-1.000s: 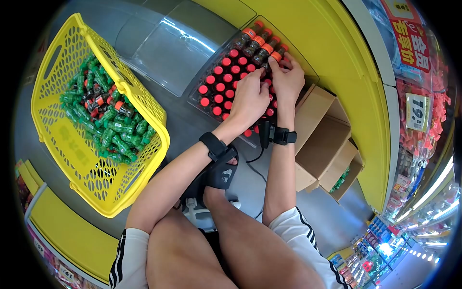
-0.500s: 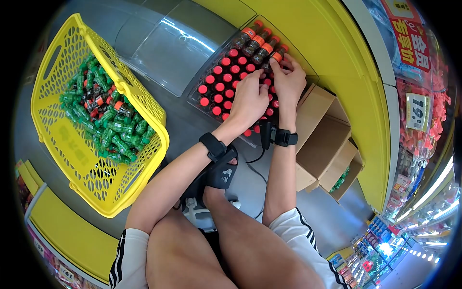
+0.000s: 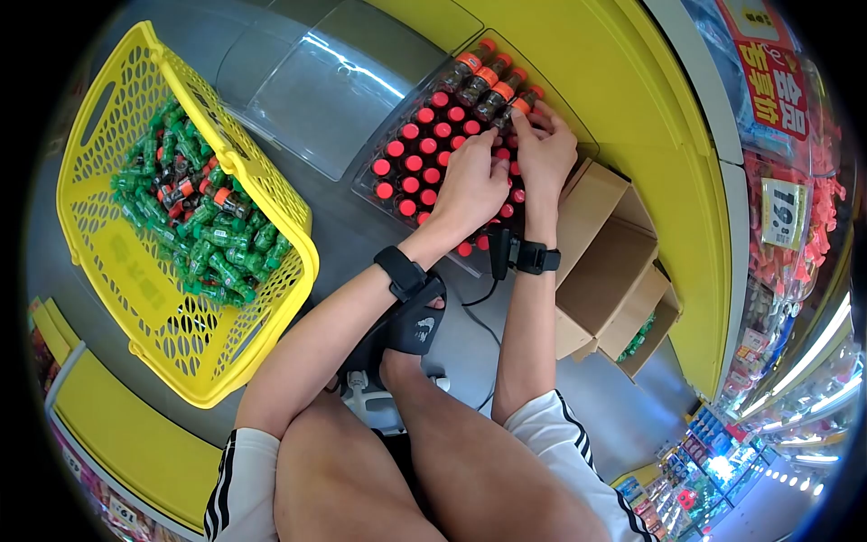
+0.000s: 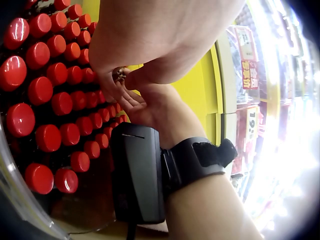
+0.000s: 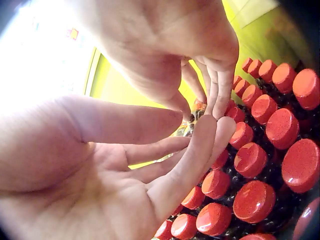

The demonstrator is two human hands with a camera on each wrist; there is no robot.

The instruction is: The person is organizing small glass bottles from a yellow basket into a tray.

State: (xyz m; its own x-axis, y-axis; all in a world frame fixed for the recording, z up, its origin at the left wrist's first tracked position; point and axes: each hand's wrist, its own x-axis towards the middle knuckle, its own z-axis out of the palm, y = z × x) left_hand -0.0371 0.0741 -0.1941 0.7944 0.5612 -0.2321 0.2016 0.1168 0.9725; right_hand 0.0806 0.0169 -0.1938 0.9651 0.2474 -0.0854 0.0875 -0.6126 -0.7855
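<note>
In the head view both hands work at one small dark bottle (image 3: 520,104) with an orange label, last in a row of similar bottles lying on their sides. My right hand (image 3: 547,161) grips it with fingers along the far side and thumb on the near side. The left hand (image 3: 476,179) has its fingertips at the lower end of that bottle; the right wrist view shows this end between its thumb and fingers. Beneath and beside the hands, upright bottles with red caps (image 3: 413,163) stand packed in rows. In both wrist views the fingers hide most of the held bottle.
The bottles are in a clear plastic bin (image 3: 578,131) by a yellow shelf base (image 3: 682,208). On the left a yellow basket (image 3: 203,384) holds green bottles (image 3: 221,239) and several dark ones. Cardboard boxes (image 3: 578,226) stand beside the right forearm. A clear lid-like panel (image 3: 312,99) lies behind.
The right hand has shifted very slightly to the right and up, still on the orange-labelled bottle. The left hand and everything else stay nearly the same.
</note>
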